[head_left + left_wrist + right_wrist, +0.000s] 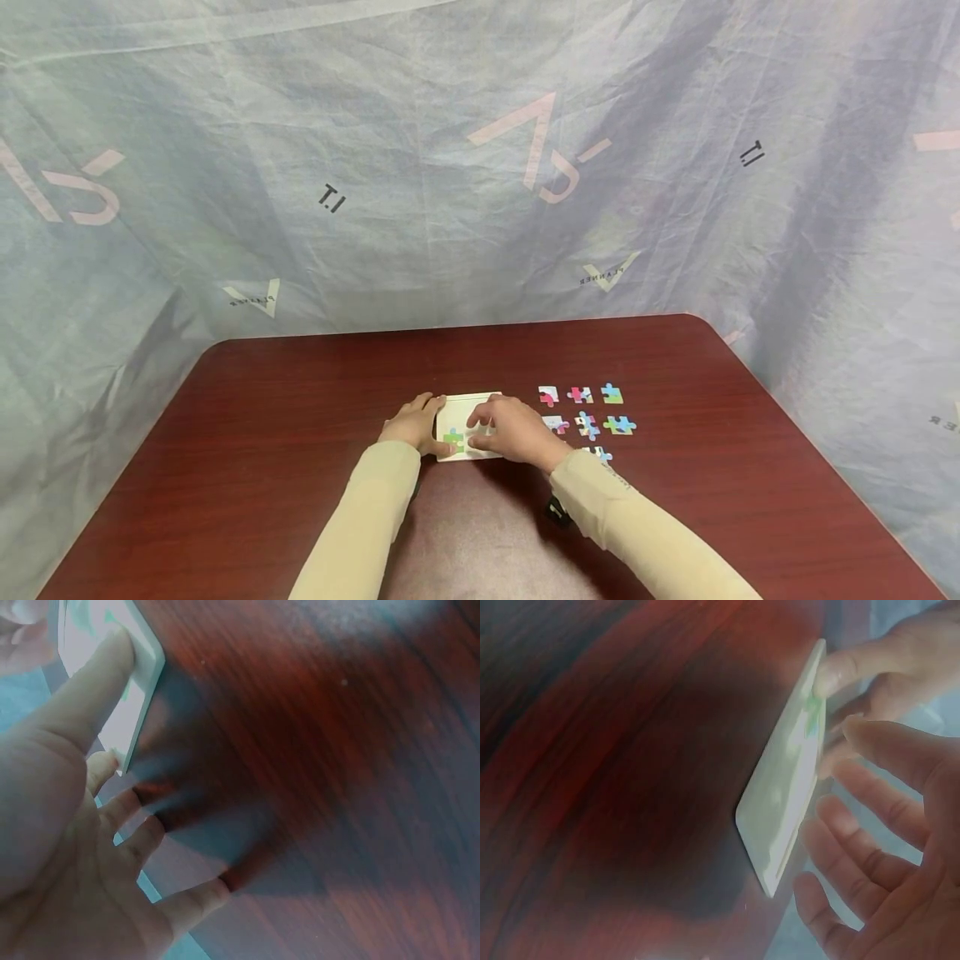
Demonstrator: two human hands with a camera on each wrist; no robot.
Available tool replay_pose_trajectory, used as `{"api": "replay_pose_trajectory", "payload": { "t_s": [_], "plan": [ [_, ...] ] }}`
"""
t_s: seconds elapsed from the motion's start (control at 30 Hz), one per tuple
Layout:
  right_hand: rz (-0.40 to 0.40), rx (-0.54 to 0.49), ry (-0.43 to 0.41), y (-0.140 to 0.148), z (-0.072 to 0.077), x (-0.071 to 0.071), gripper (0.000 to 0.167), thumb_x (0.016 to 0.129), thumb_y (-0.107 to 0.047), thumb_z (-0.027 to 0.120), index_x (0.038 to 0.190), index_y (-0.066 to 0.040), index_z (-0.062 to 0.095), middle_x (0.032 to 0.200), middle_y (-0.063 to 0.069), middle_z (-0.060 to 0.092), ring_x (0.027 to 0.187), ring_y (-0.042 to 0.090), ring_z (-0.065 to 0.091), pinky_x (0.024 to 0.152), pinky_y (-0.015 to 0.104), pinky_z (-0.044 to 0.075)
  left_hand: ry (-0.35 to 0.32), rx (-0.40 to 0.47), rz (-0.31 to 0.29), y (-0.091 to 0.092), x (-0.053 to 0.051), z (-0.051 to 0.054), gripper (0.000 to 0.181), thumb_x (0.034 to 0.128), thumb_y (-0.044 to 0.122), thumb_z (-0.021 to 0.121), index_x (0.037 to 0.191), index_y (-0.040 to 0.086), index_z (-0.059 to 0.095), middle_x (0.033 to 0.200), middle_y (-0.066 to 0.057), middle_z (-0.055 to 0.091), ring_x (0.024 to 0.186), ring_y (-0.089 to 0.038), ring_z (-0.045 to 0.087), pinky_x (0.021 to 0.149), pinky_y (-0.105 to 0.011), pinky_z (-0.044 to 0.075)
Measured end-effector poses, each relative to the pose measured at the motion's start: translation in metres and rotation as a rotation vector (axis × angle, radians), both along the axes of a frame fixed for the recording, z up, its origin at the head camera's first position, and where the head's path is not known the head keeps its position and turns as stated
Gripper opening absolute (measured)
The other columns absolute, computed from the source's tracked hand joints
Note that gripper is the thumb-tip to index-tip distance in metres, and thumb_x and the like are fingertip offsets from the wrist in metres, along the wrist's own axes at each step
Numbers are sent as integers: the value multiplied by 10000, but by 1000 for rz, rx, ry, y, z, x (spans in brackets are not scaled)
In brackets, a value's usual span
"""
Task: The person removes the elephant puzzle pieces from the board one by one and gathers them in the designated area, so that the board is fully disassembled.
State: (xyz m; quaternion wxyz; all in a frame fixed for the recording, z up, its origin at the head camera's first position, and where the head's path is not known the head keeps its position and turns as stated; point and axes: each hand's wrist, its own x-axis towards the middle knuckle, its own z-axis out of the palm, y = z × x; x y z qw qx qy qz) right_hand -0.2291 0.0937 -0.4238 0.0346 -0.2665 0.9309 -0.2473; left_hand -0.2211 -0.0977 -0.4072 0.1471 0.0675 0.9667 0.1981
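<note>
A shallow white puzzle tray (461, 408) lies on the table with a green and blue jigsaw piece (453, 437) in its near left corner. My left hand (408, 427) is at the tray's left side. Its thumb presses on that near corner, the index finger touches the edge farther up, and the other fingers spread onto the table, as the left wrist view shows. Above the right part of the tray hovers my right hand (517, 432), fingers loosely bent and apart. Nothing shows between them in the right wrist view (885, 847). This hand hides the tray's right side.
Several loose jigsaw pieces (587, 426) lie in rows to the right of the tray, some partly behind the right forearm. A small black object (557, 511) is by the right sleeve. A grey printed cloth (420, 167) hangs behind the dark red table (300, 400).
</note>
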Motion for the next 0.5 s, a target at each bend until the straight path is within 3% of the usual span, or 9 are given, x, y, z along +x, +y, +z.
{"api": "replay_pose_trajectory", "payload": {
  "t_s": [0.2, 0.5],
  "plan": [
    [34, 35, 25, -10, -4, -1, 225, 805, -195, 870, 999, -123, 780, 942, 36, 693, 842, 215, 673, 701, 390, 531, -12, 0, -7, 0, -1, -3, 813, 877, 253, 829, 1544, 57, 409, 1585, -206, 352, 1447, -429, 341, 1090, -700, 304],
    [48, 97, 46, -18, -6, -4, 205, 819, -203, 864, 990, -126, 783, 924, 45, 692, 860, 216, 679, 700, 386, 535, -20, -4, -11, 0, 1, 3, 808, 881, 259, 825, 1544, 59, 409, 1590, -203, 345, 1451, -425, 336, 1095, -690, 309]
  ]
}}
